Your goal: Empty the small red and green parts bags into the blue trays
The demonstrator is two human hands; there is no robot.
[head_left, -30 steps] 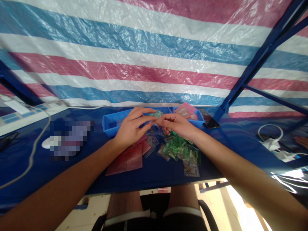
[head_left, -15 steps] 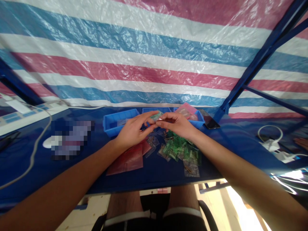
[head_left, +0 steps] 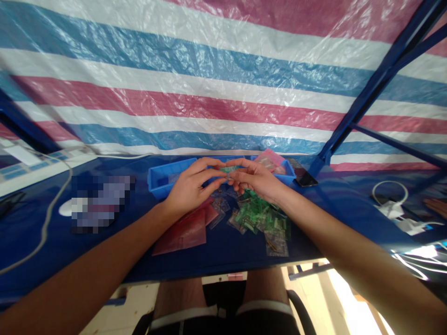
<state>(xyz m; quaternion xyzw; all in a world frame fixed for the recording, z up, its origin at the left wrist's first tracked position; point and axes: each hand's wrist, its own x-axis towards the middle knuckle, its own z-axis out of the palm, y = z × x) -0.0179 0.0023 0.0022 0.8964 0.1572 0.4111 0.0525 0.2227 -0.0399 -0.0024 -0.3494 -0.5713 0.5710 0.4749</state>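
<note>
Above the middle of the blue table, my left hand [head_left: 190, 187] and my right hand [head_left: 259, 182] meet fingertip to fingertip. Both are pinched on a small greenish plastic bag [head_left: 229, 169], largely hidden by the fingers; its contents cannot be made out. Below my right hand lies a pile of small green and clear bags [head_left: 256, 214], some with brass-coloured metal pieces inside. Under my left wrist are flat pink plastic bags [head_left: 186, 232]. Beside them lie clear packets [head_left: 218, 211] with small dark parts.
A blue bin [head_left: 162, 179] stands behind my left hand. Another blue bin [head_left: 289, 170], holding pink bags [head_left: 268, 159], is at right, with a dark phone [head_left: 307, 178] beside it. A coiled white cable [head_left: 389, 184] lies farther right. Another person's hand [head_left: 436, 205] shows at the right edge.
My fingers have shifted around the small bag, and my right fingers now arch over toward the left fingertips. Less of the bag shows. The pile and pink bags stay put.
</note>
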